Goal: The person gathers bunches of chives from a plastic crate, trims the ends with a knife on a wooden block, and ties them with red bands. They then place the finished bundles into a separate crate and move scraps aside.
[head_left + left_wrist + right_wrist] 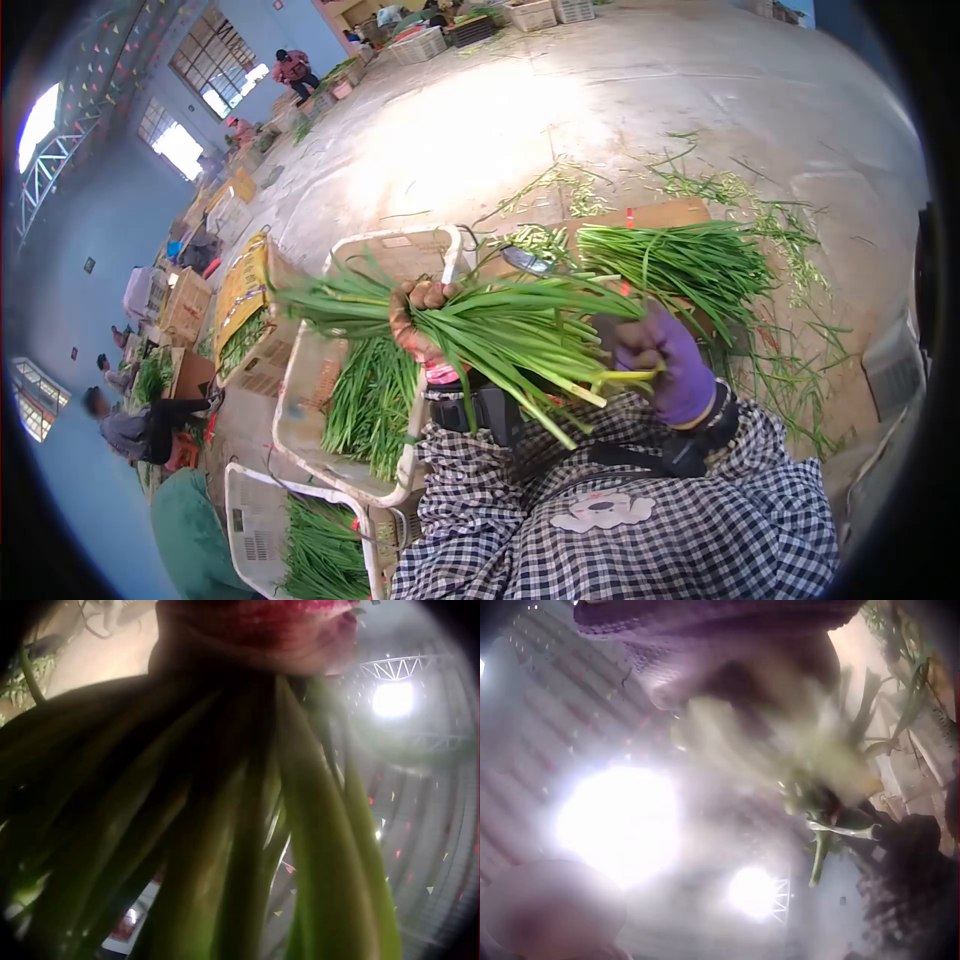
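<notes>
In the head view my bare left hand (412,318) grips a bunch of long green stalks (510,325) around its middle, leaves to the left and paler ends to the right. Close under that hand in the left wrist view, the thick stalks (225,825) fan out. My right hand (678,365), in a purple glove, has curled fingers at the pale ends of the bunch. The right wrist view shows blurred pale stalk pieces (780,750) pinched at the glove (727,637). A larger pile of green stalks (680,265) lies on a board behind the right hand.
White plastic crates (285,440) with more greens stand at the left. Trimmed scraps (720,185) litter the floor beyond the board. A yellow sack (243,300) covers another crate. Other people, such as a seated person (150,425), work along the wall.
</notes>
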The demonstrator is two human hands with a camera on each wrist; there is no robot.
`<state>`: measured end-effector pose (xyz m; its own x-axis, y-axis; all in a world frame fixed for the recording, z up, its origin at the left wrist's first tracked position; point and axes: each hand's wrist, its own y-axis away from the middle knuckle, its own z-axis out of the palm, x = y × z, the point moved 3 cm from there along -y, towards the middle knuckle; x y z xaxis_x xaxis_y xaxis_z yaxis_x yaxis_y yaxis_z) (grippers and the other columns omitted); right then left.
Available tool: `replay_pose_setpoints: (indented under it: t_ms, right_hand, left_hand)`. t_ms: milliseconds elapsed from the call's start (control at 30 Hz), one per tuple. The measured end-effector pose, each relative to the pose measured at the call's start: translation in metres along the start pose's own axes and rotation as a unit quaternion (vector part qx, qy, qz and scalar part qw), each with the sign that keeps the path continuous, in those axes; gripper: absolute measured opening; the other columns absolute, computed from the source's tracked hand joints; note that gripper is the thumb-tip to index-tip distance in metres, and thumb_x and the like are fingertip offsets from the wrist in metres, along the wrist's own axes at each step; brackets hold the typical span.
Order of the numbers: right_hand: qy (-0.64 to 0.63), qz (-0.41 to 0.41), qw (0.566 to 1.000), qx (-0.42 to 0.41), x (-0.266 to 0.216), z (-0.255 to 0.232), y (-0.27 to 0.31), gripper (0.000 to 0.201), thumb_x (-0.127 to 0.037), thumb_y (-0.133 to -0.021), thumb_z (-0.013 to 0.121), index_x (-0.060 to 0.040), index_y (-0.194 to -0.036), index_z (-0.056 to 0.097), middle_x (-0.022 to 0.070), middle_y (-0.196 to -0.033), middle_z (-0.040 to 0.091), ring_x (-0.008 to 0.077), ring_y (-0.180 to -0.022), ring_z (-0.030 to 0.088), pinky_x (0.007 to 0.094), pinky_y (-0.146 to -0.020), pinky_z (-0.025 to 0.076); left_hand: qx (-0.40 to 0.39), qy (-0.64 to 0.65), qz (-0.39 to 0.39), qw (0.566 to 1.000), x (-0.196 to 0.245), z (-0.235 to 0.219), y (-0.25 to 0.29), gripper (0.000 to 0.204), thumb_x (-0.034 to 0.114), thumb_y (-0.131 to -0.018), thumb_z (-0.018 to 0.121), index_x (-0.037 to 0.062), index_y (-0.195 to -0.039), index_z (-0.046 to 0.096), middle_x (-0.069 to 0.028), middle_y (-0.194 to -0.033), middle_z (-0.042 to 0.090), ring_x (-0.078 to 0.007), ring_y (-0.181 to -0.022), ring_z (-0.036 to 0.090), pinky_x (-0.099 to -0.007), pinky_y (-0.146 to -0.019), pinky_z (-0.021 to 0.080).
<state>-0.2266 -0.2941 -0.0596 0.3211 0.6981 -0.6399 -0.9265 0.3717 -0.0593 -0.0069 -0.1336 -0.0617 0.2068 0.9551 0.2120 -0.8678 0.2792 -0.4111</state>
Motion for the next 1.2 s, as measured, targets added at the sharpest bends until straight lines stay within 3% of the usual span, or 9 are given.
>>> replay_pose_setpoints:
  t_ms: [267,333,400,467,600,767,1067,1133,1200]
  right_hand:
    - [0.294,0.021,0.949,-0.110,-0.088,-0.124,0.095,0.046,-0.026,-0.068,0.066,-0.0003,-0.105,0.054,-0.0038,-0.063,0.044,0.0053,-0.046,0.037,0.0200,-0.043,0.029]
    - [0.604,0.370,0.700,0.090,-0.101,-0.142,0.104,0.062,-0.034,-0.063,0.071,0.0014,-0.109,0.050,0.0094,-0.082,0.058,0.0202,-0.068,0.057,0.0287,-0.061,0.046]
    - [0.883,0.232,0.407,0.030,-0.091,-0.134,0.087,0.061,-0.033,-0.065,0.069,0.0005,-0.113,0.049,0.0186,-0.105,0.055,0.0300,-0.097,0.054,0.0369,-0.081,0.044]
    - [0.741,-0.050,0.668,-0.040,-0.070,-0.085,0.048,0.073,-0.038,-0.066,0.071,-0.0036,-0.124,0.044,0.0196,-0.127,0.041,0.0337,-0.119,0.038,0.0400,-0.098,0.032]
    - [0.683,-0.344,0.621,-0.169,-0.034,0.027,-0.015,0.055,-0.042,-0.074,0.062,-0.0101,-0.117,0.050,0.0184,-0.117,0.046,0.0332,-0.103,0.048,0.0403,-0.084,0.041]
    - [0.398,0.040,0.882,-0.251,-0.014,0.009,0.002,0.029,-0.029,-0.088,0.048,-0.0065,-0.075,0.060,0.0017,-0.057,0.054,0.0117,-0.052,0.052,0.0278,-0.051,0.041]
    - [0.854,0.383,0.352,0.027,-0.097,-0.153,0.088,0.056,-0.043,-0.072,0.064,-0.0045,-0.112,0.053,0.0175,-0.107,0.058,0.0302,-0.100,0.056,0.0374,-0.084,0.044]
    - [0.790,0.023,0.611,-0.052,-0.085,-0.117,0.053,0.089,-0.049,-0.061,0.071,-0.0038,-0.130,0.035,0.0211,-0.129,0.039,0.0340,-0.121,0.036,0.0402,-0.099,0.032]
    - [0.766,-0.142,0.617,-0.113,-0.065,-0.072,0.008,0.099,-0.046,-0.058,0.076,-0.0044,-0.134,0.027,0.0187,-0.137,0.026,0.0338,-0.127,0.027,0.0424,-0.103,0.025]
  left_hand:
    - [0.079,-0.065,0.095,0.990,0.023,-0.065,-0.024,0.023,0.022,-0.088,0.041,0.0127,-0.067,0.042,0.0072,-0.052,0.033,-0.0062,-0.045,0.033,-0.0236,-0.054,0.038]
    - [0.120,-0.039,0.094,0.988,0.016,-0.026,-0.014,0.023,0.023,-0.089,0.041,0.0126,-0.069,0.044,0.0077,-0.052,0.035,-0.0058,-0.045,0.033,-0.0243,-0.054,0.038]
    - [0.005,0.066,0.003,0.998,0.010,-0.017,-0.013,0.022,0.025,-0.090,0.042,0.0112,-0.075,0.051,0.0083,-0.052,0.040,-0.0048,-0.045,0.035,-0.0256,-0.054,0.038]
    - [0.020,0.066,0.006,0.998,0.003,-0.026,-0.008,0.023,0.026,-0.090,0.042,0.0106,-0.077,0.052,0.0081,-0.052,0.042,-0.0048,-0.045,0.037,-0.0262,-0.054,0.039]
    - [-0.058,0.058,-0.044,0.996,-0.021,-0.012,0.000,0.025,0.028,-0.090,0.043,0.0081,-0.080,0.054,0.0052,-0.054,0.048,-0.0056,-0.048,0.048,-0.0278,-0.059,0.042]
    - [0.133,-0.267,0.224,0.928,-0.001,-0.022,0.005,0.020,0.025,-0.085,0.046,0.0100,-0.075,0.053,0.0044,-0.056,0.051,-0.0077,-0.059,0.057,-0.0300,-0.075,0.046]
    - [-0.303,0.042,-0.081,0.949,0.028,-0.016,-0.011,0.020,0.024,-0.090,0.034,0.0174,-0.073,0.042,0.0117,-0.059,0.045,0.0030,-0.069,0.052,-0.0200,-0.083,0.039]
    - [-0.280,0.062,-0.090,0.954,0.005,-0.004,-0.005,0.019,0.024,-0.090,0.034,0.0165,-0.074,0.042,0.0114,-0.059,0.045,0.0023,-0.068,0.051,-0.0200,-0.082,0.039]
    - [-0.241,0.092,-0.099,0.961,-0.018,0.007,-0.003,0.019,0.024,-0.090,0.035,0.0147,-0.076,0.043,0.0107,-0.060,0.045,0.0010,-0.065,0.050,-0.0200,-0.080,0.040]
